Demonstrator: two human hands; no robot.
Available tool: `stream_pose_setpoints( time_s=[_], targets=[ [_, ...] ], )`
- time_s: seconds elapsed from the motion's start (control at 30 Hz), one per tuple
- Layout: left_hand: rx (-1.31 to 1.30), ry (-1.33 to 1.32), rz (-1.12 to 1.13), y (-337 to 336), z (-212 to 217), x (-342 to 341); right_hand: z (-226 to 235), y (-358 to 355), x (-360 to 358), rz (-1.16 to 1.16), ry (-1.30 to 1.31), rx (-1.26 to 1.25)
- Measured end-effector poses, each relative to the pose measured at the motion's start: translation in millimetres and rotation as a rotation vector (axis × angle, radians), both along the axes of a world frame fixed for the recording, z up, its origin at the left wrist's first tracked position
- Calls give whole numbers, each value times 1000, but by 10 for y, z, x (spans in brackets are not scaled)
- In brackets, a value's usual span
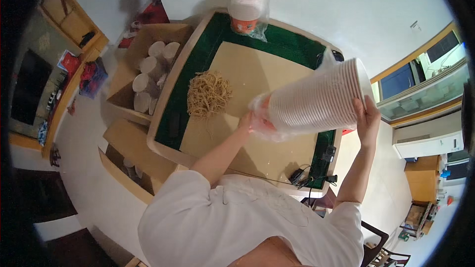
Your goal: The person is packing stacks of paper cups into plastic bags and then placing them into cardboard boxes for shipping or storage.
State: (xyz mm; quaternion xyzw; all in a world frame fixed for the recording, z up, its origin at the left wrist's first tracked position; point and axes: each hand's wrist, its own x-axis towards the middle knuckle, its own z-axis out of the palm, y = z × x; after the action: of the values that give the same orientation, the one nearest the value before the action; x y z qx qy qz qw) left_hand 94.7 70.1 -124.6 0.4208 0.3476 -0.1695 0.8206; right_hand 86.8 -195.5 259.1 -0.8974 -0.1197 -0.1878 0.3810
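Note:
Across the right half of the table I hold a long stack of nested white paper cups (316, 99), lying nearly level in a clear plastic sleeve. My left hand (246, 121) grips the sleeve at the orange-printed end, its fingertips partly hidden by the plastic. Around the wide, rimmed end at the right, my right hand (367, 118) is closed on the lower edge. A heap of tan string-like loops (209, 95) lies beyond my left hand, on a brown cardboard sheet (247, 69).
Another sleeved cup stack (247, 0) stands upright at the table's far edge. The green-topped table (179, 113) has a raised rim. Left of it, an open carton (123, 86) holds wrapped cup stacks; a second carton (131, 143) sits nearer. Black cables (298, 175) lie at the near right corner.

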Motion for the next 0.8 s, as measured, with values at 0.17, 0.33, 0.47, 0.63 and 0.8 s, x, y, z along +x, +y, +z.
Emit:
stream_pose_setpoints(
  time_s=[0.17, 0.33, 0.47, 0.63, 0.8],
  targets=[
    [917, -248, -294, 554, 1537, 681, -455, -690, 263, -207, -101, 327],
    [1619, -537, 94, 1464, 3333, 960, -1460, -71, 1137, -425, 99, 1201],
    [2096, -476, -29, 1527, 4105, 1297, -1989, 769, 1386, -379, 258, 1466],
    [2256, -412, 7, 1725, 4407, 1470, -1498, 1079, 1571, -239, 221, 1537],
    [1939, -537, 258, 1885, 4454, 1432, -630, 1062, 1821, -205, 78, 1360]
  ],
)
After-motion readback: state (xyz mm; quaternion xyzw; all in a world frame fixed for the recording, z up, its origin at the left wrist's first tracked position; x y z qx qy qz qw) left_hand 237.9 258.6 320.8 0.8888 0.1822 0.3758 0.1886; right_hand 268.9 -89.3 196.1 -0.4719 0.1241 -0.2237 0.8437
